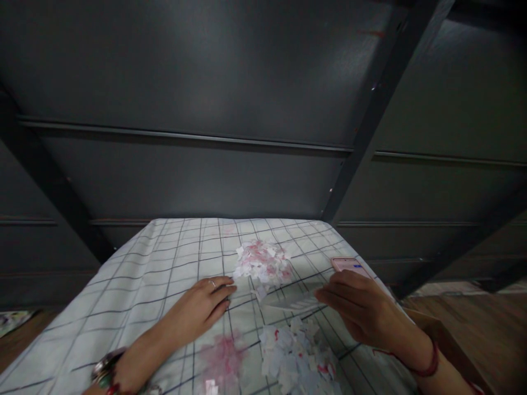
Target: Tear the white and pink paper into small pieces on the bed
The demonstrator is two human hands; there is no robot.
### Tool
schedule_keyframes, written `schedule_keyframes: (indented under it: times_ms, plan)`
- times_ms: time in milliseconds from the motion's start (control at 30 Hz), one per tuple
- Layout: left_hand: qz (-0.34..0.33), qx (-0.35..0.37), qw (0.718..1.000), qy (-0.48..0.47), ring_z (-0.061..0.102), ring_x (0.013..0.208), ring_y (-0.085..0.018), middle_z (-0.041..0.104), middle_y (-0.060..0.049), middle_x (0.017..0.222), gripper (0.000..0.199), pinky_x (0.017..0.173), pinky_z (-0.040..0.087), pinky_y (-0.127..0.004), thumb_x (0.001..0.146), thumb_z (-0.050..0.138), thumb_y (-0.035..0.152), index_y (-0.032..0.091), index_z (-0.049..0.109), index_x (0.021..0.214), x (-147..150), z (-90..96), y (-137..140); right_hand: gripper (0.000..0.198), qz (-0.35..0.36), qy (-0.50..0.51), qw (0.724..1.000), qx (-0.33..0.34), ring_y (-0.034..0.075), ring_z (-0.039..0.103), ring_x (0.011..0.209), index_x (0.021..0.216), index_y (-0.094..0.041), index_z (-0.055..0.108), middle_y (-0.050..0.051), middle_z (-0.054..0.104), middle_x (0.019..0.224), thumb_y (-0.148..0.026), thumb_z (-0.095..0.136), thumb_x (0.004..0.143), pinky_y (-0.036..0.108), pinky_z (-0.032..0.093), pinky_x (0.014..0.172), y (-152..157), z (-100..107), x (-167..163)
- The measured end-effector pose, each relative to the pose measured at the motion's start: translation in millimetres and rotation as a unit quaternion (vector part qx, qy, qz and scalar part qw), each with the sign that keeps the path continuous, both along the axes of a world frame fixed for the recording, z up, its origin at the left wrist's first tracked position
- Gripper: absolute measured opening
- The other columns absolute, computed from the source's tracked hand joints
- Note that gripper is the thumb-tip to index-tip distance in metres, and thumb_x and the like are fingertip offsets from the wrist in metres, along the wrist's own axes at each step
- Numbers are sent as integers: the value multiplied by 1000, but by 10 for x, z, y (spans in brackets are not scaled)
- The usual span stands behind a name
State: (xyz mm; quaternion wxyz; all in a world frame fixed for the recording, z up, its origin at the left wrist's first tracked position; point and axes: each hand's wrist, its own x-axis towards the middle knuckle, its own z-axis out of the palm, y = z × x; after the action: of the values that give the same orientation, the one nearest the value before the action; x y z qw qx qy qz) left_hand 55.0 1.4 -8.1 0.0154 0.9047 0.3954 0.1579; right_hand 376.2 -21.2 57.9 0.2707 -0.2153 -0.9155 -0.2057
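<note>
My left hand (pixel 206 304) rests on the checked cloth, fingers stretched out and nothing in them. Its fingertips are close to the left side of a pile of white and pink scraps (pixel 263 260). Between finger and thumb, my right hand (pixel 362 304) pinches a flat, see-through plastic piece (pixel 292 300) with whitish stripes; whether it is a bag or a sheet I cannot tell. This piece hangs over the cloth between the far pile and a nearer heap of pale scraps with a few red bits (pixel 298 356). Pink, sheer material (pixel 224 356) lies left of that heap.
A phone in a pink case (pixel 349 265) lies at the right edge, partly behind my right hand. The checked tablecloth (pixel 164 263) reaches a dark panelled wall (pixel 206 181). Below on the right, a cardboard box (pixel 436 329) stands on the wooden floor (pixel 489 329).
</note>
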Motion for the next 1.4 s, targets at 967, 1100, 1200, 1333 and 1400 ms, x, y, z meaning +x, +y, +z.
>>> schedule_keyframes:
  times_ms: [967,1100,1200,1333,1400]
  plan:
    - [-10,15,1000,4,58,100,-20,59,-8,112,28,87,48,-38,88,42,20,19,57,112,6,14,-2,25,44,7,999,22,14,52,66,94,-9,58,6,63,71,-7,33,90,29,44,61,-66,-71,-214]
    - [-11,12,1000,3,57,101,-19,59,-7,113,28,87,48,-37,88,42,21,20,56,112,5,18,-5,23,61,14,998,28,14,53,68,96,-9,57,6,64,73,-7,35,89,29,45,62,-95,-56,-194]
    - [-8,9,1000,-2,57,102,-19,59,-7,114,28,88,47,-37,88,41,21,20,56,112,2,18,-9,24,38,27,998,37,15,53,67,94,-10,57,6,64,71,-4,36,85,29,45,61,-102,-24,-165]
    - [-2,0,1000,-1,56,104,-20,59,-8,114,28,90,46,-38,89,41,22,20,57,112,-4,11,-15,26,38,31,998,26,15,53,64,93,-13,57,4,63,67,-3,35,82,29,45,59,-122,4,-153]
    - [-1,-3,1000,0,56,104,-20,59,-7,115,28,90,46,-37,89,42,22,20,57,113,-8,6,-15,27,52,32,998,21,15,54,65,93,-13,57,5,63,68,-5,33,84,30,45,60,-141,23,-152]
